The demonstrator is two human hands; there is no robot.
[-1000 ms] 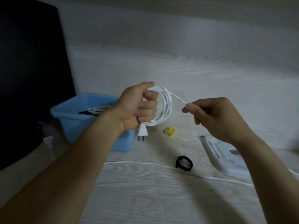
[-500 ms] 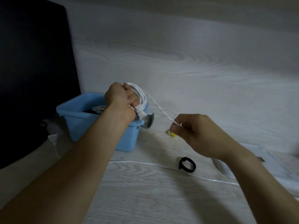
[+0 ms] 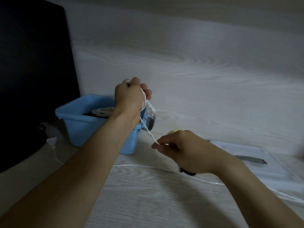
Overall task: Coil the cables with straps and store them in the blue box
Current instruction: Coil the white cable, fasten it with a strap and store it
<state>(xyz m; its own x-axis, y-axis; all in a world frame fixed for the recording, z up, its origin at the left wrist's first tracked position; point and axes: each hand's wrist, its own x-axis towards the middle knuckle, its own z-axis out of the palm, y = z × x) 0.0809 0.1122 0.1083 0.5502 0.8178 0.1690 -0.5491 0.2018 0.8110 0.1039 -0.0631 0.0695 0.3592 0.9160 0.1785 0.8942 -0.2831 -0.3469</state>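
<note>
Here the left hand (image 3: 130,96) grips a coiled white cable (image 3: 148,130) above the blue box (image 3: 79,127); the right hand (image 3: 182,150) pinches its strand beside the box

The left hand (image 3: 130,97) had turned over, its back now toward the camera, so the coil (image 3: 143,102) it held was mostly hidden behind the fingers; the plug (image 3: 151,109) hung at its right, above the box (image 3: 77,122) edge; the right hand (image 3: 184,150) had dropped from level with the coil to low over the desk (image 3: 148,195), drawing the cable (image 3: 148,132) taut on a downward slant; it now covered most of the strap (image 3: 187,172).
</note>
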